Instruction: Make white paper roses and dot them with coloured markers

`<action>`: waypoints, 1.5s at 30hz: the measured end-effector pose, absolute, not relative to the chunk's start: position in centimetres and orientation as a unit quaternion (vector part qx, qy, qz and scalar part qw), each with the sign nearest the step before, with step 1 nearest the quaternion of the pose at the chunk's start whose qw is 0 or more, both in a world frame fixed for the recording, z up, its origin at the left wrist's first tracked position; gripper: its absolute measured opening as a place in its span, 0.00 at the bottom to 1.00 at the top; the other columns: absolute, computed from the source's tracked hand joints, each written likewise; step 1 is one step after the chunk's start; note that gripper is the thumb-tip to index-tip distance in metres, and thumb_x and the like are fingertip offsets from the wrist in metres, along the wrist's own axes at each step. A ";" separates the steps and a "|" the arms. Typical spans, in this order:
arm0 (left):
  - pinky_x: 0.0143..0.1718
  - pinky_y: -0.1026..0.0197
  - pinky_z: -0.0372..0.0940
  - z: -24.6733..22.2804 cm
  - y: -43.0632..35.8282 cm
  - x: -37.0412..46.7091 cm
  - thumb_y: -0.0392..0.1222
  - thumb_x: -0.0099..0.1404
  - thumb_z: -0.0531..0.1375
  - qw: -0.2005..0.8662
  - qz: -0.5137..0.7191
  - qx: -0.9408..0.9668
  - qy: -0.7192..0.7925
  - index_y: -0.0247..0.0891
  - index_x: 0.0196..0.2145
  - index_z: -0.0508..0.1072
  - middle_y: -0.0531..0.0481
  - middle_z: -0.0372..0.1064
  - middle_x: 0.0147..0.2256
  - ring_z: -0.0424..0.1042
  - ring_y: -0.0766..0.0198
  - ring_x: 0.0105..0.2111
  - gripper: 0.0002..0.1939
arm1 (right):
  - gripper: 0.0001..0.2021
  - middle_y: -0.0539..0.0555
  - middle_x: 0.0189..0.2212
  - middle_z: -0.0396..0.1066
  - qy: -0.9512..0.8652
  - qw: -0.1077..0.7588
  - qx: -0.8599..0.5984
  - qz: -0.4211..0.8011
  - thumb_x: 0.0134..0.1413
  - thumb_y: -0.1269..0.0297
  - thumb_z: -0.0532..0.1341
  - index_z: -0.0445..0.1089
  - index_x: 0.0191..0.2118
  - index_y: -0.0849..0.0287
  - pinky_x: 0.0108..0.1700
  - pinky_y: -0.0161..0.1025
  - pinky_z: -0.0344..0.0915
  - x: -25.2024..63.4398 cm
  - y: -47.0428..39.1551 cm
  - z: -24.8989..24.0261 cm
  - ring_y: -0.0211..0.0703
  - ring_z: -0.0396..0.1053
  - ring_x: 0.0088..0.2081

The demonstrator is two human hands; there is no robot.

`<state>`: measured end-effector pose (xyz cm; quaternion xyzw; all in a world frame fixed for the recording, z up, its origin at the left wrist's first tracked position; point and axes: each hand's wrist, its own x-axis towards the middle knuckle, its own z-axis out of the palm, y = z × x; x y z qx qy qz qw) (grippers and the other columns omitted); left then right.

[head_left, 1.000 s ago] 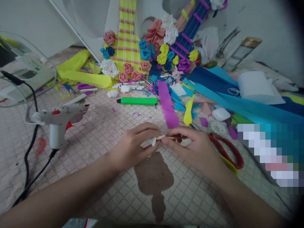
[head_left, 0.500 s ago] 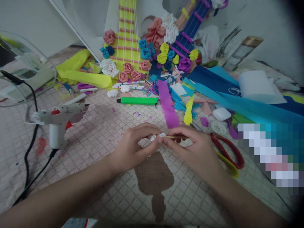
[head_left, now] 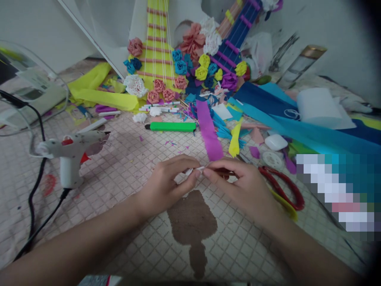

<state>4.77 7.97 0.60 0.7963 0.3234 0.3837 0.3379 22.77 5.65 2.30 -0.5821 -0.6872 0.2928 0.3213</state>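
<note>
In the head view, a small white paper strip is held above the worktop, centrally between its left and right sides. One end is pinched by the thumb and fingers of the left hand; that grip is closed on it. The right hand's grip is closed on a thin stick, its fingertips set against the strip's other end. The strip is judged to be very light, soft and easily creased or torn, so it is best taken lightly by its ends; the stick, seemingly stiff, is best held along its shaft. Much of both is covered by the fingers, and whether they are joined cannot be told. The scissors, towards the worktop's right edge, are partly hidden by the right hand. That edge is obscured by a pixelated patch, and the near edge is cut off.
</note>
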 end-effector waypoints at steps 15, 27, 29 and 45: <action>0.31 0.64 0.64 0.7 7.8 5.1 0.38 0.64 0.56 0.375 0.367 0.770 0.363 0.35 0.34 0.72 0.47 0.72 0.32 0.70 0.66 0.32 0.06 | 0.07 0.50 0.28 0.75 -0.666 0.348 -0.586 0.303 0.51 0.59 0.61 0.72 0.31 0.56 0.30 0.34 0.67 22.5 5.3 2.2 0.38 0.71 0.30; 0.27 0.67 0.63 0.6 7.5 5.0 0.39 0.63 0.57 0.333 0.355 0.781 0.391 0.34 0.35 0.71 0.50 0.70 0.28 0.68 0.69 0.27 0.06 | 0.07 0.50 0.25 0.73 -0.705 0.360 -0.560 0.245 0.53 0.61 0.60 0.72 0.30 0.57 0.28 0.34 0.63 22.5 5.5 2.2 0.37 0.68 0.27; 0.27 0.67 0.64 0.6 7.4 5.0 0.38 0.63 0.56 0.342 0.351 0.775 0.399 0.34 0.35 0.71 0.50 0.71 0.28 0.69 0.69 0.26 0.06 | 0.06 0.50 0.26 0.72 -0.720 0.364 -0.547 0.223 0.53 0.63 0.60 0.72 0.29 0.58 0.29 0.35 0.62 22.5 5.5 2.2 0.37 0.68 0.28; 0.18 0.69 0.60 1.1 6.6 5.7 0.40 0.61 0.59 0.466 0.379 0.684 0.415 0.36 0.35 0.74 0.52 0.71 0.26 0.65 0.71 0.22 0.06 | 0.04 0.50 0.26 0.72 -0.703 0.386 -0.557 0.214 0.51 0.64 0.62 0.71 0.29 0.58 0.31 0.37 0.64 22.4 5.6 2.2 0.37 0.66 0.28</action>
